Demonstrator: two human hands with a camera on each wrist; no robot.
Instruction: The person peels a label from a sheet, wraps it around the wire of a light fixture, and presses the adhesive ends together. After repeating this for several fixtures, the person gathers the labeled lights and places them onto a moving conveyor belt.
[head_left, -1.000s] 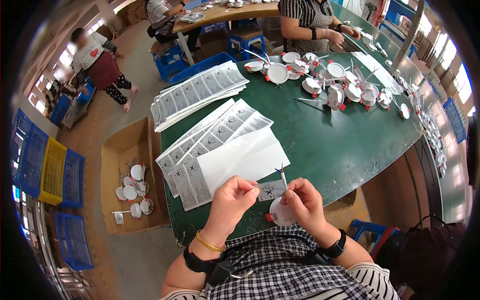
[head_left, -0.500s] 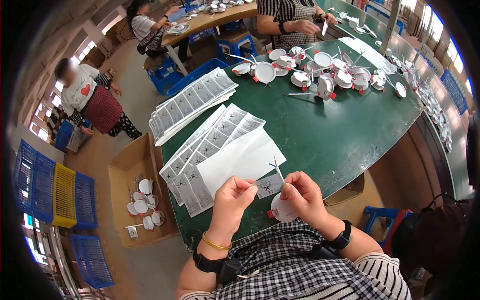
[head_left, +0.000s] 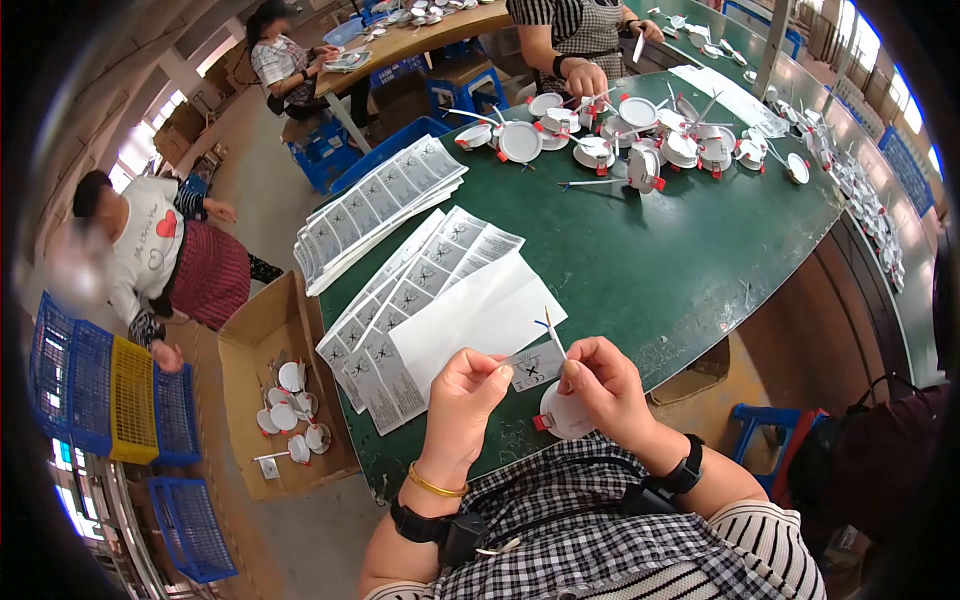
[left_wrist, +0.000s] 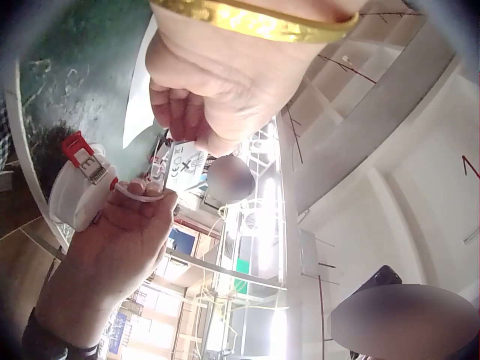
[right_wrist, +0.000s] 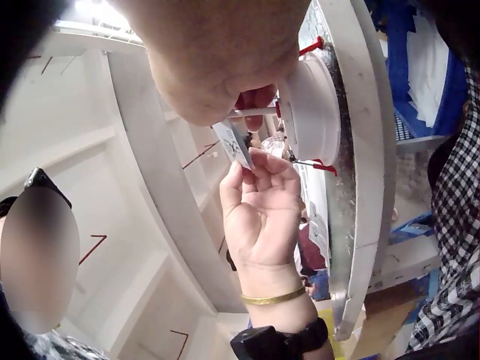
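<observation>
A small silver printed label (head_left: 536,368) stretches between the two hands in the head view. My left hand (head_left: 468,398) pinches its left end between thumb and fingertips. My right hand (head_left: 606,392) pinches the white cable (head_left: 554,334) together with the label's right end; bare blue and brown wire ends stick up above. From the cable hangs a round white lamp (head_left: 566,412) with a red clip, just left of the right palm. In the left wrist view the label (left_wrist: 184,166) spans the fingertips, and the lamp (left_wrist: 79,196) shows its red-capped spring clip.
Printed label sheets (head_left: 384,376) and a blank white sheet (head_left: 478,318) lie on the green table (head_left: 640,290). Many white lamps (head_left: 680,150) are piled at its far side. A cardboard box (head_left: 240,350) with lamps stands left. A person (head_left: 165,250) is beside it; others sit beyond.
The head view has shifted slightly. At the left, the walking person has come closer, near the box. The person across the table has reached to the lamp pile. Both hands keep their pinches.
</observation>
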